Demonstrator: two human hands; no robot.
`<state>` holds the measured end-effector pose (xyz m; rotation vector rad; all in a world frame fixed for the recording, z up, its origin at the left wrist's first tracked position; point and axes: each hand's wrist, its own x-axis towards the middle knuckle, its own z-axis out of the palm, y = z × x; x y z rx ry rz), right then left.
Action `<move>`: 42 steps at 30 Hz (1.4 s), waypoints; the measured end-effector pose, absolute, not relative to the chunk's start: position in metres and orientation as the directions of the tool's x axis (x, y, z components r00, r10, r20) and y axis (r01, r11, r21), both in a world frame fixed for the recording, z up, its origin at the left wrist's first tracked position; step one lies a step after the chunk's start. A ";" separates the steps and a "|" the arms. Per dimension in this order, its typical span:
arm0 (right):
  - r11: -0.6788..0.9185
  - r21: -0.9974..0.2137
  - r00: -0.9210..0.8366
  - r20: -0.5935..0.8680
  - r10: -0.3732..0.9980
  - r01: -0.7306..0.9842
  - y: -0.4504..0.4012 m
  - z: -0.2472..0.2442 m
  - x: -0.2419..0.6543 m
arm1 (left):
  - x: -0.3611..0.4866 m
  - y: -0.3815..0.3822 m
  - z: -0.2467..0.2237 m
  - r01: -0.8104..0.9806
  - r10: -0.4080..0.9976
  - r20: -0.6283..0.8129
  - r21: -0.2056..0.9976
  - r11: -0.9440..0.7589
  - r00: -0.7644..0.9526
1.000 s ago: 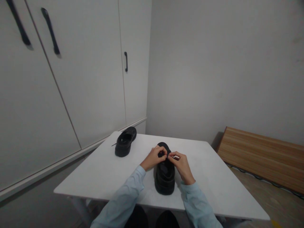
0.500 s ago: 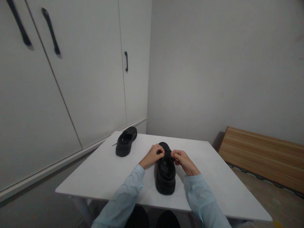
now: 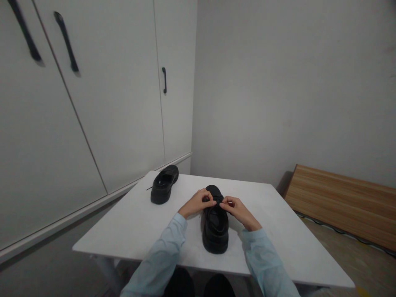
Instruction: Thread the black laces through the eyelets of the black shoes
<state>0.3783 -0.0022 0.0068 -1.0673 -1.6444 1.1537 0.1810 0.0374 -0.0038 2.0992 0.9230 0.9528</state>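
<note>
A black lace-up shoe [image 3: 215,238] rests on its sole on the white table [image 3: 139,225], heel towards me and toe pointing away. Over its instep my left hand [image 3: 198,202] comes in from the left, thumb and forefinger pinched together. My right hand [image 3: 238,211] pinches from the other side, its fingertips close to those of the left. Both pinch at the dark shoelace [image 3: 219,199], which is thin and hard to make out against the black upper. Inside the shoe's opening the lining looks dark and shiny.
A second black shoe [image 3: 161,194] stands at the table's back left, a lace end sticking out to its left. White cupboards [image 3: 123,103] with dark handles line the left side. A wood-grain board [image 3: 340,200] leans low at the right, beyond the table.
Both hands have drawn closer together over the instep, the left shifting slightly right and the right slightly left. Neither shoe has moved.
</note>
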 end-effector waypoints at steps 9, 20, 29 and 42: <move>0.131 -0.973 -0.291 0.071 0.954 0.191 0.005 0.003 0.393 | 0.177 0.041 -0.007 0.301 0.791 0.304 0.805 -0.512 0.531; 0.079 -0.992 -0.297 0.047 0.954 0.097 0.012 -0.013 0.400 | 0.169 0.045 -0.011 0.337 0.776 0.213 0.810 -0.480 0.594; 0.021 -0.998 -0.307 0.002 0.952 0.058 0.013 -0.019 0.401 | 0.166 0.049 -0.013 0.369 0.772 0.185 0.795 -0.482 0.609; -0.044 -0.994 -0.275 -0.069 0.959 0.097 0.009 -0.024 0.398 | 0.168 0.048 -0.010 0.468 0.808 0.139 0.754 -0.461 0.572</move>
